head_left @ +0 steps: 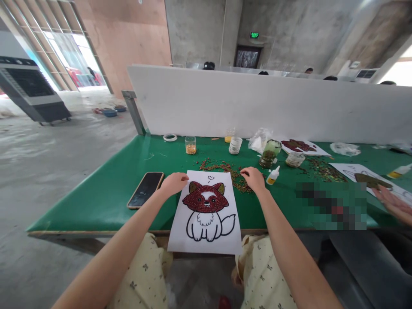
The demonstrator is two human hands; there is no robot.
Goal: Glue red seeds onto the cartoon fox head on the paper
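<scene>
A white sheet (206, 240) with a drawn fox lies at the table's front edge, its lower part over the edge. The fox's head (206, 199) is covered in dark red grains with green inside the ears; its body is bare outline. My left hand (174, 183) is closed at the sheet's upper left edge; what its fingertips hold, if anything, is too small to tell. My right hand (253, 179) is closed, fingertips pinched over loose green and red beans (240, 182) right of the sheet; any held bean is too small to make out.
A phone (146, 190) lies left of the sheet. Behind are a cup of orange kernels (191, 146), a white-labelled jar (235, 146) and a green jar (269, 153). A glue bottle (273, 175) stands right of my right hand. Another person's hand (391, 201) rests over a drawing at right.
</scene>
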